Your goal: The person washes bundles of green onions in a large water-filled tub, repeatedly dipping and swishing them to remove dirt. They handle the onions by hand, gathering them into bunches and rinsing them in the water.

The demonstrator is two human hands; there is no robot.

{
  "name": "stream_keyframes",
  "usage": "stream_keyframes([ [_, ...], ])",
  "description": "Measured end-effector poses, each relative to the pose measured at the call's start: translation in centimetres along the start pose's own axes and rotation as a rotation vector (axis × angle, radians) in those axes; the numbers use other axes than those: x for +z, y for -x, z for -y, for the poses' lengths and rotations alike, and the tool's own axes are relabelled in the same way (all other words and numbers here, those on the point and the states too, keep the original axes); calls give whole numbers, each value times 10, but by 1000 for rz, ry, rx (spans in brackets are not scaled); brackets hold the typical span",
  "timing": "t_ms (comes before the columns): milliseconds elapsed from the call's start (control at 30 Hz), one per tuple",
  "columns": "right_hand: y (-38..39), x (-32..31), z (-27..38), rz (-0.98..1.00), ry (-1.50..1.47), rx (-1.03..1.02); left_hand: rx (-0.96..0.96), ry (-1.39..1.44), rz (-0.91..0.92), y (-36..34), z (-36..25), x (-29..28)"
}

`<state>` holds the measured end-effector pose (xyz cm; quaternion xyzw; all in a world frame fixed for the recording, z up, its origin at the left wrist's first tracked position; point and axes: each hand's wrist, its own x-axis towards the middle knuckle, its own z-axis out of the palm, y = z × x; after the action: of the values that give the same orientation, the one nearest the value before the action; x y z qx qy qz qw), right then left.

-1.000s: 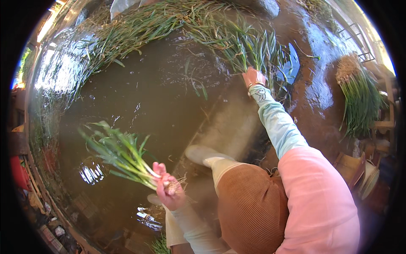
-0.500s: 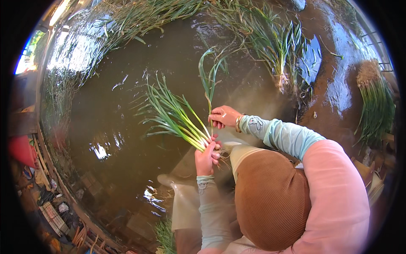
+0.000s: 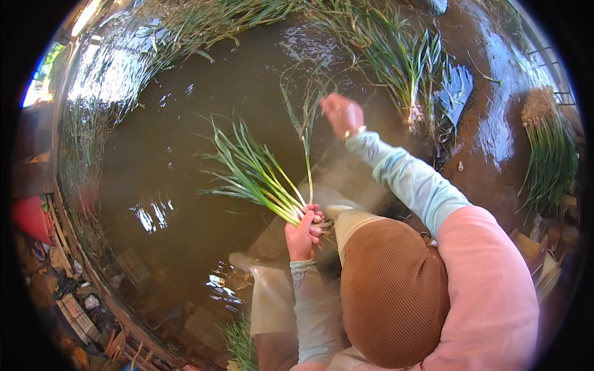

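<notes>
My left hand (image 3: 302,234) is shut around the white root ends of a bunch of green onions (image 3: 253,176); the leaves fan up and to the left over the brown water. One long stalk (image 3: 307,142) stands up from the bunch. My right hand (image 3: 342,113) is stretched forward above the water, blurred, with nothing in it. It sits between the held bunch and a clump of green onions (image 3: 408,68) lying in the water farther right.
Muddy water (image 3: 185,142) fills the middle. Loose green onions (image 3: 204,25) float along the far edge. A tied bundle (image 3: 547,154) lies on the wet mud bank (image 3: 489,123) at right. Debris and a red object (image 3: 28,216) line the left edge.
My right hand fetched a stalk from the far clump, added it to the bunch, and now reaches out again. My left hand with the bunch shifted right, toward my body.
</notes>
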<state>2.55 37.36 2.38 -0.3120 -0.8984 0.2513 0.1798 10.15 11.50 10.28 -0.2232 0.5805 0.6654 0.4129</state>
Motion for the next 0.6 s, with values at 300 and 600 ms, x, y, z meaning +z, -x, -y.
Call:
stream_keyframes([
  [300,-19,51,-18,724,-428,265,-40,-108,5,3,5,6],
  [600,-54,22,-33,-78,-61,304,-25,-126,-43,17,12,14],
])
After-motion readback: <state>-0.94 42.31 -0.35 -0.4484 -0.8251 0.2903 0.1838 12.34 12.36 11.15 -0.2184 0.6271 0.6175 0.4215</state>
